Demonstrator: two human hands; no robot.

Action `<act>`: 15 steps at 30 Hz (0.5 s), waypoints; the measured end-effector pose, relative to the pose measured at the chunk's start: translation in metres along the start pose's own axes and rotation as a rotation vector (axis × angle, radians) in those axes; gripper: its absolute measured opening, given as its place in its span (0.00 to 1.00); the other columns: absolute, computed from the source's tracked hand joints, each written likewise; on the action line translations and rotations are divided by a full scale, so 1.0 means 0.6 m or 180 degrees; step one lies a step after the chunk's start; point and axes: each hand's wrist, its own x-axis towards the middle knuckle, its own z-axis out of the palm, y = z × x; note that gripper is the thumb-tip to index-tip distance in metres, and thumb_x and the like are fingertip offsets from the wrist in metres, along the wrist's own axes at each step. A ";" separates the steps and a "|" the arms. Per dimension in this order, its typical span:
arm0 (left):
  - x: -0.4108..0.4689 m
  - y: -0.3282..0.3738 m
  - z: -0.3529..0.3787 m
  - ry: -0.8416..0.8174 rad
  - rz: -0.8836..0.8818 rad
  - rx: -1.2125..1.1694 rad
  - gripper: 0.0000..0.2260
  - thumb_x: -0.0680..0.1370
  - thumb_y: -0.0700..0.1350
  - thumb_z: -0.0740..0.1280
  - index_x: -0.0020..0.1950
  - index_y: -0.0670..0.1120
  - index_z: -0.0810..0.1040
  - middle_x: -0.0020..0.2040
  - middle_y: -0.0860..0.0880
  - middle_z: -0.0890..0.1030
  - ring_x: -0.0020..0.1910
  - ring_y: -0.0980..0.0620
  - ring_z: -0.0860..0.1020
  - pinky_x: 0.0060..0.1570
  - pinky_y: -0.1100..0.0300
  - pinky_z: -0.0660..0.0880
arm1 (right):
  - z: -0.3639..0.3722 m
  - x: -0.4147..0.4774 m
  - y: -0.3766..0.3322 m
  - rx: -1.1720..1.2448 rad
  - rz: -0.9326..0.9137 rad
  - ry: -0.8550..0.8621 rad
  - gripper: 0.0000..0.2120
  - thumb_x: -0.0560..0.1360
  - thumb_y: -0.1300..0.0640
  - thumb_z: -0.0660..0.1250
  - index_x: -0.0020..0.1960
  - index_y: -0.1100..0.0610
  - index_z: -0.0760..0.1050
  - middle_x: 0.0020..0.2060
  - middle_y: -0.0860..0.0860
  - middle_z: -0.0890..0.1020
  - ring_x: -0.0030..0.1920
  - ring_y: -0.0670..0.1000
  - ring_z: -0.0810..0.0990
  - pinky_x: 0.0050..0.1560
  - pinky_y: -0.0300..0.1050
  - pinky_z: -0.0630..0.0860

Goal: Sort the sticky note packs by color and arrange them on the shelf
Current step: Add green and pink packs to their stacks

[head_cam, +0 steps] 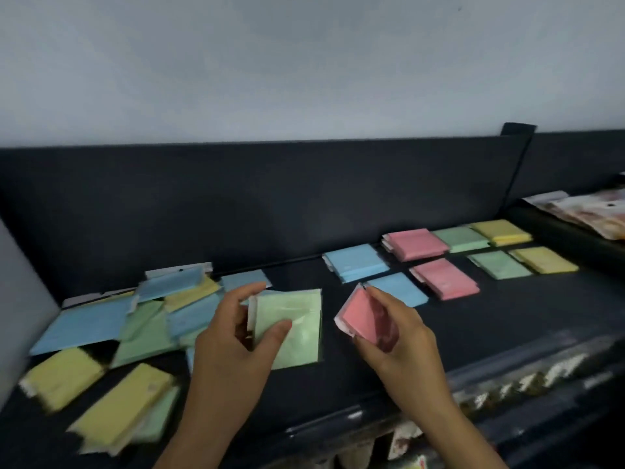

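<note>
Left hand (233, 336) pinches a green sticky note pack (291, 328) over the unsorted heap (128, 319), right hand (389, 326) grips a pink pack (360, 318) beside the sorted rows (449, 262) on the black shelf (490, 319), apparently awaiting colour-matched placement.

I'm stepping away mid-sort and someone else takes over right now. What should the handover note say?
Left hand: grips a green pack by its left edge.
Right hand: grips a tilted pink pack.
Done: on the right of the shelf, two rows sorted by color: blue piles, pink piles, green piles, yellow piles.
Left: put down the two held packs, probably on their matching piles, then sort the mixed heap of blue, green and yellow packs at the shelf's left end.
</note>
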 end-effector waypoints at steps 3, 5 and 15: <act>-0.011 0.031 0.086 -0.0019 -0.0162 -0.0202 0.22 0.70 0.41 0.73 0.53 0.65 0.70 0.38 0.53 0.82 0.37 0.60 0.80 0.34 0.64 0.77 | -0.075 0.009 0.054 0.0039 0.0142 -0.0019 0.32 0.67 0.60 0.75 0.67 0.45 0.68 0.55 0.42 0.74 0.57 0.43 0.73 0.57 0.36 0.71; -0.013 0.045 0.134 -0.0032 -0.0258 -0.0302 0.23 0.70 0.40 0.73 0.53 0.64 0.70 0.38 0.54 0.83 0.38 0.61 0.80 0.32 0.69 0.75 | -0.115 0.020 0.088 0.0101 0.0128 0.0008 0.32 0.67 0.61 0.75 0.67 0.46 0.69 0.58 0.45 0.75 0.59 0.44 0.73 0.60 0.37 0.71; -0.014 0.090 0.299 0.0256 -0.0573 -0.0579 0.19 0.70 0.41 0.73 0.57 0.55 0.74 0.47 0.56 0.82 0.42 0.61 0.81 0.35 0.66 0.76 | -0.251 0.053 0.213 0.0083 0.0104 -0.0056 0.36 0.66 0.61 0.76 0.69 0.46 0.66 0.59 0.45 0.74 0.58 0.43 0.73 0.60 0.39 0.73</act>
